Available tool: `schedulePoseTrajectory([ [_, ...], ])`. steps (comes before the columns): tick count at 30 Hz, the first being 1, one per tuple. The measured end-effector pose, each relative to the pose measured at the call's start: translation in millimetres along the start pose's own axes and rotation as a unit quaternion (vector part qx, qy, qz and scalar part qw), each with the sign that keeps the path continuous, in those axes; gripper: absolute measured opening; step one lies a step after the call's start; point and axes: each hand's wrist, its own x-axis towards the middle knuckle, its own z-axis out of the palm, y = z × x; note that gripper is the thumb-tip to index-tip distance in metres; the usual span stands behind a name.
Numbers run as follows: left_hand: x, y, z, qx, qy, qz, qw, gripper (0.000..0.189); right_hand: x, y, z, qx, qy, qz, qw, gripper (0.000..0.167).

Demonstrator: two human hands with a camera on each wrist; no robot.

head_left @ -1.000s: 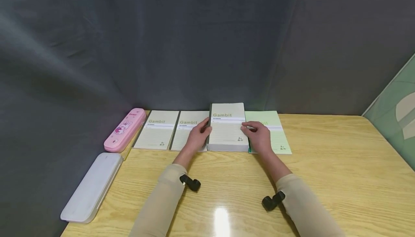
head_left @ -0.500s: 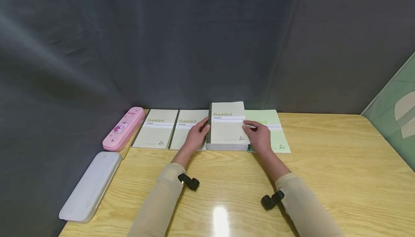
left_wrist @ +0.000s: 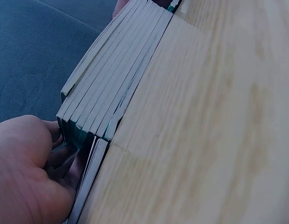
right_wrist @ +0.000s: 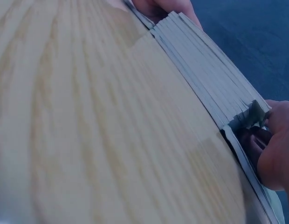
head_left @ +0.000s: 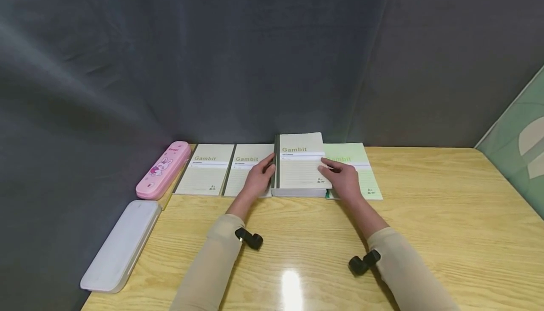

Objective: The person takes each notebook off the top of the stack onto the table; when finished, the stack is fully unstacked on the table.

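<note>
A white notebook (head_left: 301, 171) with a dark spine and "Gambit" lettering tops a thick notebook stack (head_left: 297, 192). It sits shifted a little to the right of the stack. My right hand (head_left: 345, 182) pinches its right edge between thumb and fingers, above a green notebook (head_left: 369, 171). My left hand (head_left: 256, 179) rests against the spine side of the stack, over part of another white notebook (head_left: 235, 183). In the left wrist view, the left fingers touch the spines of the stack (left_wrist: 112, 70). In the right wrist view, the top notebook stands slightly apart at the right hand (right_wrist: 280, 149).
Further left lies one more white notebook (head_left: 204, 171). A pink pencil case (head_left: 163, 171) with a rabbit print and a long white case (head_left: 121, 245) line the left edge of the wooden table (head_left: 446, 216). A dark curtain (head_left: 272, 56) hangs behind.
My right hand has moved slightly right, and the top notebook has slid right with it, showing a strip of the stack beneath at the left. The left hand has stayed in place.
</note>
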Motion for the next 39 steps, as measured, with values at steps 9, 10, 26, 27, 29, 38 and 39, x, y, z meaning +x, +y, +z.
schedulePoseTrajectory([
  [9, 3.4, 3.1, 3.0, -0.003, -0.001, 0.001, 1.0, 0.047, 1.3, -2, -11, 0.022, 0.024, 0.018, 0.9993, 0.038],
  [10, 4.0, 3.1, 3.6, -0.002, -0.001, 0.002, 1.0, 0.047, 1.5, -2, -13, 0.021, 0.026, 0.021, 0.9992, 0.038],
  [26, 1.0, -0.1, 4.6, 0.002, -0.004, -0.002, 1.0, 0.047, -8.2, 10, -55, 0.101, 0.038, 0.05, 0.9929, 0.048],
  [27, 0.9, -0.6, 4.3, 0.002, -0.004, -0.002, 1.0, 0.047, -8.4, 12, -58, 0.111, 0.039, 0.054, 0.9916, 0.049],
  [29, 0.6, -1.1, 3.6, 0.003, -0.003, -0.003, 1.0, 0.047, -8.7, 16, -66, 0.143, 0.042, 0.062, 0.9869, 0.05],
  [38, 0.5, -3.9, 1.0, 0.004, -0.004, -0.006, 1.0, 0.047, -13.1, 36, -99, 0.312, 0.049, 0.058, 0.9472, 0.038],
  [39, 0.5, -4.0, 0.8, 0.005, -0.005, -0.006, 1.0, 0.047, -13.7, 39, -102, 0.327, 0.046, 0.057, 0.9421, 0.037],
])
